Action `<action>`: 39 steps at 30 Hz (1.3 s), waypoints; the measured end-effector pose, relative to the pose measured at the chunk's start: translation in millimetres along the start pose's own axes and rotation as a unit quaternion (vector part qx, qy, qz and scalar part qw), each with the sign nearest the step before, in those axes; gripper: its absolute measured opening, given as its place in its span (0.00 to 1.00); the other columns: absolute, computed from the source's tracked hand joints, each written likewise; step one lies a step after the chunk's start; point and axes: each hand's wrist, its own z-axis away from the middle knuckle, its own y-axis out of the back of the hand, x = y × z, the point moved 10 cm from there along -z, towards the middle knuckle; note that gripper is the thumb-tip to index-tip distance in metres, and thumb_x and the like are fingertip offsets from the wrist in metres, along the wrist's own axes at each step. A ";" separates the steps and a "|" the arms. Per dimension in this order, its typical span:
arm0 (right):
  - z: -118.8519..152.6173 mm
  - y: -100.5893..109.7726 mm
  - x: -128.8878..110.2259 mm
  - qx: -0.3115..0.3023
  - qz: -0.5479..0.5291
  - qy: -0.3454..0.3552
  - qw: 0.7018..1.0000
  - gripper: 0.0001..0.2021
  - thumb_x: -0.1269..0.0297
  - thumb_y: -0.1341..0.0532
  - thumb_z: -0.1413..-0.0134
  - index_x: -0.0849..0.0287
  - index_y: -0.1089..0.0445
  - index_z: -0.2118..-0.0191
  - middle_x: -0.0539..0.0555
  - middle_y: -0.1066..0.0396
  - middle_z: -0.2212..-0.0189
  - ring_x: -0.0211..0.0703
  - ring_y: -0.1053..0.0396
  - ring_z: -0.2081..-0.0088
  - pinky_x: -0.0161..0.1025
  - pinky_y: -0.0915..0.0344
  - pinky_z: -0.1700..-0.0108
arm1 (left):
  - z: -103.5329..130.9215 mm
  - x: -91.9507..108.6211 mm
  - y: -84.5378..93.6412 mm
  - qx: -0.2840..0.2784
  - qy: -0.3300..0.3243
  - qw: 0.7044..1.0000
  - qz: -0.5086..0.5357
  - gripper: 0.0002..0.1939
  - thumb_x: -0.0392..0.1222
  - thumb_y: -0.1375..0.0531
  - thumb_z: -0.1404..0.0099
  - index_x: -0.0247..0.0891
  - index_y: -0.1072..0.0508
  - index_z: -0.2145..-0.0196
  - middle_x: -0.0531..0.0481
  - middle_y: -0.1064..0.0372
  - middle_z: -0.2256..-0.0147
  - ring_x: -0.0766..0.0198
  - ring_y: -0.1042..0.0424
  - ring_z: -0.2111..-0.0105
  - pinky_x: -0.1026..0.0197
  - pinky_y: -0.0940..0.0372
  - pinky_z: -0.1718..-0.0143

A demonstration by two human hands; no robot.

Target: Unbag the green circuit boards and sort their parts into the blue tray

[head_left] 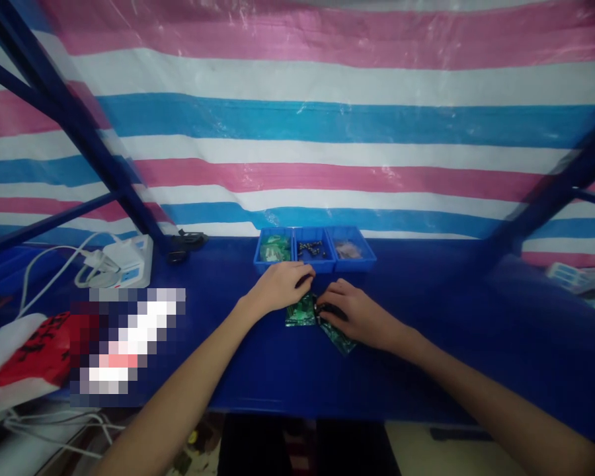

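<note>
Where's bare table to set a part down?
Free: table right of the blue bins; the gap between bins and power strip; the stretch between green packets and near edge. Crowded: around the left hand and right hand; far left by the red bag.

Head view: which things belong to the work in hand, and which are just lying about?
Apparently in use:
green packets by the left hand and right hand
blue trays with contents

Apparently lying about:
white power strip
red-and-white packaging
black items
</note>
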 end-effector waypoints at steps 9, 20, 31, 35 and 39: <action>-1.0 -1.1 9.5 0.015 0.010 -0.020 1.000 0.05 0.67 0.41 0.35 0.59 0.27 0.60 0.57 0.29 0.63 0.49 0.34 0.58 0.45 0.35 0.57 | 5.7 -8.1 -10.6 -0.138 0.036 0.980 0.139 0.17 0.56 0.35 0.39 0.42 0.23 0.59 0.50 0.29 0.66 0.61 0.28 0.66 0.62 0.35 0.70; -4.1 0.4 3.7 -0.015 0.015 0.016 1.000 0.07 0.70 0.42 0.35 0.61 0.26 0.58 0.57 0.26 0.64 0.47 0.32 0.60 0.45 0.37 0.53 | 20.8 -34.7 -28.6 -0.277 0.136 0.912 0.270 0.17 0.51 0.30 0.45 0.38 0.25 0.64 0.51 0.28 0.68 0.61 0.29 0.67 0.62 0.38 0.67; -1.6 -0.8 -1.0 -0.015 0.037 0.052 0.998 0.09 0.72 0.44 0.34 0.61 0.25 0.59 0.58 0.26 0.63 0.47 0.31 0.60 0.45 0.36 0.54 | 26.9 -44.8 -22.8 -0.288 0.152 0.922 0.208 0.20 0.41 0.31 0.49 0.40 0.24 0.57 0.50 0.30 0.64 0.60 0.30 0.63 0.62 0.37 0.65; -2.6 -1.6 0.4 -0.006 0.051 0.045 0.998 0.09 0.73 0.44 0.34 0.62 0.26 0.61 0.58 0.27 0.65 0.47 0.32 0.61 0.45 0.36 0.55 | 26.2 -44.8 -25.8 -0.289 0.148 0.928 0.184 0.19 0.40 0.33 0.49 0.39 0.24 0.57 0.48 0.30 0.63 0.59 0.30 0.62 0.62 0.37 0.64; -3.3 -3.8 3.4 -0.007 0.049 0.032 0.998 0.09 0.75 0.45 0.35 0.62 0.27 0.62 0.59 0.28 0.65 0.48 0.33 0.60 0.43 0.35 0.56 | 23.0 -41.1 -31.8 -0.269 0.128 0.936 0.185 0.18 0.41 0.35 0.47 0.38 0.24 0.57 0.47 0.28 0.61 0.59 0.29 0.63 0.61 0.36 0.65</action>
